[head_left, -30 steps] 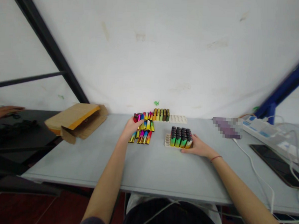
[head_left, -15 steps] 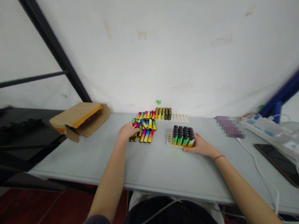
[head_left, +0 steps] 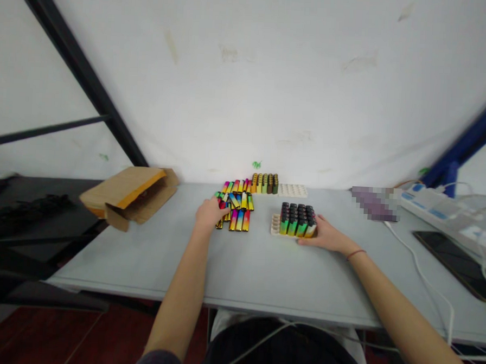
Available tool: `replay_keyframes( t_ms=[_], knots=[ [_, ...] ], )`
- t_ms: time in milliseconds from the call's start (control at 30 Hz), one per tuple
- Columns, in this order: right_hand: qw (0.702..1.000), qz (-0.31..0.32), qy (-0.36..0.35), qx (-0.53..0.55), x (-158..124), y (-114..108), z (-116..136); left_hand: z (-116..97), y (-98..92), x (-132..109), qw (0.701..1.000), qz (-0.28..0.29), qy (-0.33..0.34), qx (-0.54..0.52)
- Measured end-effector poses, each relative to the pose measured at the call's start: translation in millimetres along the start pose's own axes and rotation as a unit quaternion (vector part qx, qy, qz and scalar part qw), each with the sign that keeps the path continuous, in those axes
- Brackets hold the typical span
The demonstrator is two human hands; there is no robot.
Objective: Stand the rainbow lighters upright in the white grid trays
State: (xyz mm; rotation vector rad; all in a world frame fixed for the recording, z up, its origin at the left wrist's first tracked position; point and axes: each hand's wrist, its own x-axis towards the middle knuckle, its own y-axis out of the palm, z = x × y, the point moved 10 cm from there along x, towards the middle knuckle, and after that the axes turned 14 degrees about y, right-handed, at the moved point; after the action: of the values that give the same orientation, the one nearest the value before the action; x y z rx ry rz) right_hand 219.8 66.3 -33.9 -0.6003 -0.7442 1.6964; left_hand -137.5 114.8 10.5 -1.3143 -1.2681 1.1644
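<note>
A heap of loose rainbow-coloured lighters [head_left: 237, 208] lies on the grey table [head_left: 247, 263] near the wall. My left hand [head_left: 209, 214] rests on the heap's left side, fingers curled onto the lighters; whether it grips one is unclear. To the right stands a white tray [head_left: 275, 225] nearly full of upright lighters with black caps [head_left: 297, 220]. My right hand [head_left: 325, 234] holds that tray at its right front corner. Behind, a second white tray [head_left: 293, 191] carries a row of upright lighters [head_left: 264, 183] at its left end.
An open cardboard box [head_left: 129, 193] lies at the table's left rear. On the right are a power strip [head_left: 437, 206] with white cables [head_left: 421, 270] and a dark phone [head_left: 458, 264]. A black shelf [head_left: 25, 214] stands left of the table.
My left hand has drawn back slightly from the top of the heap to its left front side. The right hand stays on the tray. A person's hand at far left is gone.
</note>
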Motion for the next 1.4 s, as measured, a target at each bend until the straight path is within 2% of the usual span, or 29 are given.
replay_keyframes(
  t_ms=[300, 467, 633, 833, 900, 1033, 1167, 1267, 1400],
  knots=[
    [1.000, 0.001, 0.005, -0.004, 1, 0, -2, 3, -2.0, -2, 1.000, -0.010, -0.003, -0.006],
    [1.000, 0.005, 0.023, -0.010, 2, 2, -7, 12, -0.4, 1, 1.000, -0.011, -0.003, -0.018],
    [1.000, 0.003, 0.028, -0.008, 1, 1, -6, 22, 6.5, 4, 0.998, -0.007, -0.033, -0.056],
    [0.999, 0.006, 0.030, -0.012, 1, 2, -6, 28, 15.2, 9, 0.994, -0.066, -0.042, -0.071],
    [1.000, 0.005, 0.028, -0.012, 2, 2, -6, 26, 21.1, 11, 0.993, -0.066, -0.027, -0.096],
    [1.000, 0.001, 0.024, -0.009, 2, 2, -5, 13, 29.3, 14, 0.994, -0.032, 0.014, -0.103],
    [1.000, -0.001, 0.027, -0.006, 1, 1, -5, 4, 31.1, 13, 0.996, -0.016, 0.008, -0.091],
    [1.000, 0.001, 0.027, -0.007, 1, 1, -5, -3, 29.0, 11, 0.996, -0.023, 0.015, -0.088],
    [1.000, 0.005, 0.029, -0.004, 1, 2, -6, -14, 20.7, 9, 0.994, -0.050, 0.060, -0.075]
  ],
)
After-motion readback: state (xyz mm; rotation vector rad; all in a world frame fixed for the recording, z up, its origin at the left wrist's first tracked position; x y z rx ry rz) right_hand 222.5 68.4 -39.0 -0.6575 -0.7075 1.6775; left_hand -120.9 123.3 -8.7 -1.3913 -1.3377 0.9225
